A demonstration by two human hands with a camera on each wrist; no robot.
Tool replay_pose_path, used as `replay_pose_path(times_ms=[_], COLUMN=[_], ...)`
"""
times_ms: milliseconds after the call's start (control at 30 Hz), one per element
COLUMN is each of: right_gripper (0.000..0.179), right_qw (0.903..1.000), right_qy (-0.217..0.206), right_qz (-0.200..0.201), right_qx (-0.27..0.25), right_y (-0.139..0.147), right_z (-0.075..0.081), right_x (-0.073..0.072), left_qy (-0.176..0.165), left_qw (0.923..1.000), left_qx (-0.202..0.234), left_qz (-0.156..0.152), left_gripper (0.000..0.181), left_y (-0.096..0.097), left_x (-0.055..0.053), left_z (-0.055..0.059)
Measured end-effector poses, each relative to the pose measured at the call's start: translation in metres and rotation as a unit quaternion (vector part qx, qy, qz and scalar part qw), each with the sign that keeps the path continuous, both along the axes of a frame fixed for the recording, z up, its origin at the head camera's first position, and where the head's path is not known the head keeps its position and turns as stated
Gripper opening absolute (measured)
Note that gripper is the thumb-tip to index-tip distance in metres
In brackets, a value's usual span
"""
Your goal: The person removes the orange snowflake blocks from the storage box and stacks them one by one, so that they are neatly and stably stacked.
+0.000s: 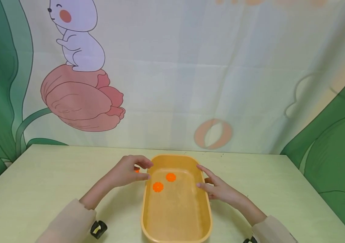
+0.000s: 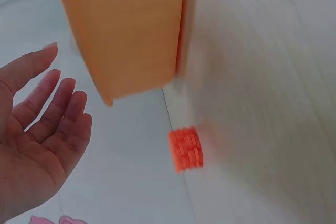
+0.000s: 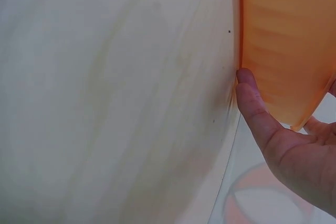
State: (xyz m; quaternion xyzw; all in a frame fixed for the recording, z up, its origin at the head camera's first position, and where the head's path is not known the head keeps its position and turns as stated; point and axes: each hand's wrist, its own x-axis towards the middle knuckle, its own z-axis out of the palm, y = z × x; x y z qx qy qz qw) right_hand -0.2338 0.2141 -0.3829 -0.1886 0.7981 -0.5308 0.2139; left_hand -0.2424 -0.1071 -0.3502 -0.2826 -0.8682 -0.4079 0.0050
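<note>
A deep yellow-orange plastic tray (image 1: 176,216) with rounded corners stands lengthwise on the table. Inside it, toward the far end, lie two orange flower-shaped discs, one orange disc (image 1: 170,177) farther back and another orange disc (image 1: 158,187) nearer the left wall. My left hand (image 1: 129,171) hovers by the tray's left rim, fingers loosely bent, holding nothing. Partly behind that hand, a ridged orange piece (image 2: 185,149) stands on the table outside the tray. At the right wall my right hand (image 1: 219,190) grips the rim, thumb and forefinger over it, other fingers against the outside.
The pale wooden table (image 1: 53,179) reaches back to a printed curtain (image 1: 172,84) with a rabbit and a tulip. A black wrist strap (image 1: 98,229) shows beside the left sleeve.
</note>
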Motion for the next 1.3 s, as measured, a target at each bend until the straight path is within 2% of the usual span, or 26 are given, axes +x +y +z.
replay_pose_path(times_ms=[133,300,400,500,600,800,1000,1100,1300], right_gripper=[0.07,0.071,0.071,0.071,0.071,0.071,0.071,0.071,0.071], right_qw=[1.0,1.0,1.0,1.0,1.0,1.0,1.0,1.0,1.0], right_qy=[-0.001,0.001,0.002,0.002,0.003,0.001,0.002,0.003,0.006], right_qz=[-0.001,-0.002,-0.002,-0.002,0.0,0.0,0.002,0.002,-0.001], right_qx=[0.0,0.002,0.002,0.0,-0.001,-0.006,-0.007,-0.006,0.0], right_y=[0.0,0.0,0.0,-0.001,0.0,-0.001,-0.001,-0.001,0.0], right_z=[0.0,0.001,0.001,0.001,0.001,0.001,-0.001,0.0,0.001], right_x=[0.0,0.0,0.0,0.0,0.0,-0.001,-0.001,0.0,0.001], left_qy=[0.011,0.032,0.041,0.04,0.053,0.147,0.17,0.175,0.168], left_qw=[0.9992,0.9958,0.9923,0.9853,0.9723,0.927,0.8866,0.8771,0.8711], left_qx=[-0.033,-0.08,-0.113,-0.163,-0.225,-0.345,-0.43,-0.447,-0.461], left_qz=[-0.02,-0.028,-0.031,-0.032,-0.034,-0.017,0.005,0.008,-0.002], left_gripper=[0.029,0.032,0.03,0.028,0.025,0.013,0.028,0.028,0.028], left_y=[0.013,0.028,0.038,0.047,0.055,0.066,0.073,0.073,0.074], left_x=[0.003,0.004,0.005,0.005,0.005,0.003,0.001,0.001,-0.002], left_z=[0.0,-0.001,0.001,0.001,0.0,-0.011,-0.018,-0.019,-0.018])
